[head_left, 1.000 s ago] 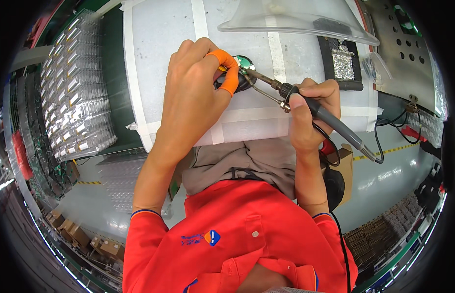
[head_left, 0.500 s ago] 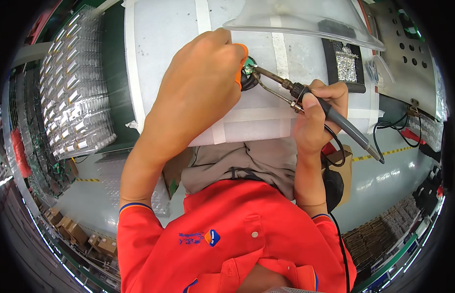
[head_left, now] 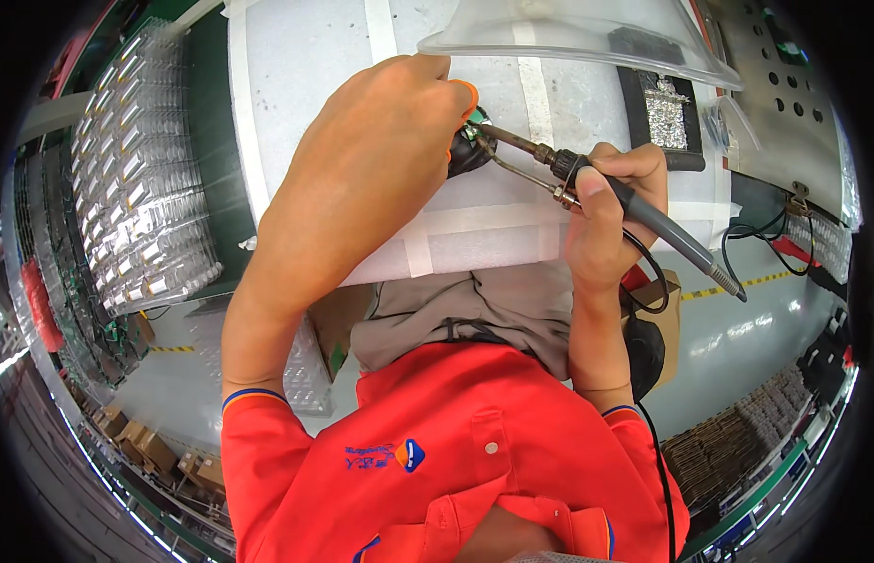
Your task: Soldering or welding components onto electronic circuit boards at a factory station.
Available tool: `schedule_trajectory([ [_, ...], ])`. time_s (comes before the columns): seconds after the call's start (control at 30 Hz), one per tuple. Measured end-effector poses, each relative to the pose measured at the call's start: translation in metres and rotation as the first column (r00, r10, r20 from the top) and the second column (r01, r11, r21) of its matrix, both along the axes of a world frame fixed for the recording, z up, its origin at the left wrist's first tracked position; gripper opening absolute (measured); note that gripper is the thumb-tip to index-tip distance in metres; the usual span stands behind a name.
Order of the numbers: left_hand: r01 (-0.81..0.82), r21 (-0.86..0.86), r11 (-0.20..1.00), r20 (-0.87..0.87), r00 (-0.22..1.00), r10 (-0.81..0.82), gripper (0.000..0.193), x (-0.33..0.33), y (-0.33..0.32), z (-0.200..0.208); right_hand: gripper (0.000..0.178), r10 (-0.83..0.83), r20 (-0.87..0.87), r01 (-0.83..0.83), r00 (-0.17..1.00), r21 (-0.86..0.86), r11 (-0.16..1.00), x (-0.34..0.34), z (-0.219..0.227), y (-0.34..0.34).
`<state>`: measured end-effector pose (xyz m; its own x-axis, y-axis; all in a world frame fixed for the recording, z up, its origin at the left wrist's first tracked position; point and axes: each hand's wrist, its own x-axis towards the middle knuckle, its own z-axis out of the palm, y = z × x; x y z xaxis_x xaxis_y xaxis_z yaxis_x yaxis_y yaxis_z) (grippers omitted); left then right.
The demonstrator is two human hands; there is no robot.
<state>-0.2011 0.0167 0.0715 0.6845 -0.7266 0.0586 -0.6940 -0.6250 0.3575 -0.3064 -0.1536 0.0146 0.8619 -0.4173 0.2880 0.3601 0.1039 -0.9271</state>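
Observation:
My left hand (head_left: 385,141) is closed over a small black part (head_left: 471,158) with a green circuit board (head_left: 478,116) on it. Orange edges show beside its fingers; most of the part is hidden under the hand. Held like a pen in my right hand (head_left: 611,211) is a soldering iron (head_left: 658,223) with a grey handle. Its metal tip and a thin metal feed tube (head_left: 526,174) meet at the circuit board. Whether the tip touches the board I cannot make out.
A white taped work surface (head_left: 306,56) lies under my hands. Over its far side hangs a clear hood (head_left: 568,42). To the right are a black tray of silvery scraps (head_left: 667,117) and a perforated metal box (head_left: 784,94). Stacked clear plastic trays (head_left: 141,169) stand left.
My left hand has shifted slightly left and turned, tilting the black part with it. The soldering iron tip has followed a little to the left, still at the board.

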Motion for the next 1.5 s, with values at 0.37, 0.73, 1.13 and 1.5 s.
schedule_trajectory([
  [0.37, -0.001, 0.018, 1.000, -0.024, 1.000, 0.002, 0.010, 0.002, -0.002, 0.002, 0.014, 0.018, 0.019, -0.018, 1.000, -0.041, 0.999, 0.000, 0.001, 0.001],
  [0.73, -0.024, -0.099, 0.995, -0.035, 0.999, 0.021, 0.008, -0.001, 0.005, -0.001, 0.015, -0.136, -0.026, 0.135, 0.990, -0.029, 0.990, -0.009, -0.001, -0.002],
  [1.13, -0.711, 0.095, 0.696, -0.048, 0.696, 0.717, 0.019, 0.183, 0.082, 0.034, 0.025, -0.342, -0.009, 0.342, 0.940, 0.096, 0.935, 0.002, 0.007, -0.019],
  [1.5, -0.612, 0.180, 0.770, 0.461, 0.744, 0.484, 0.036, 0.449, 0.059, -0.022, 0.025, -0.340, -0.119, 0.355, 0.933, 0.146, 0.923, 0.002, 0.008, -0.020],
])
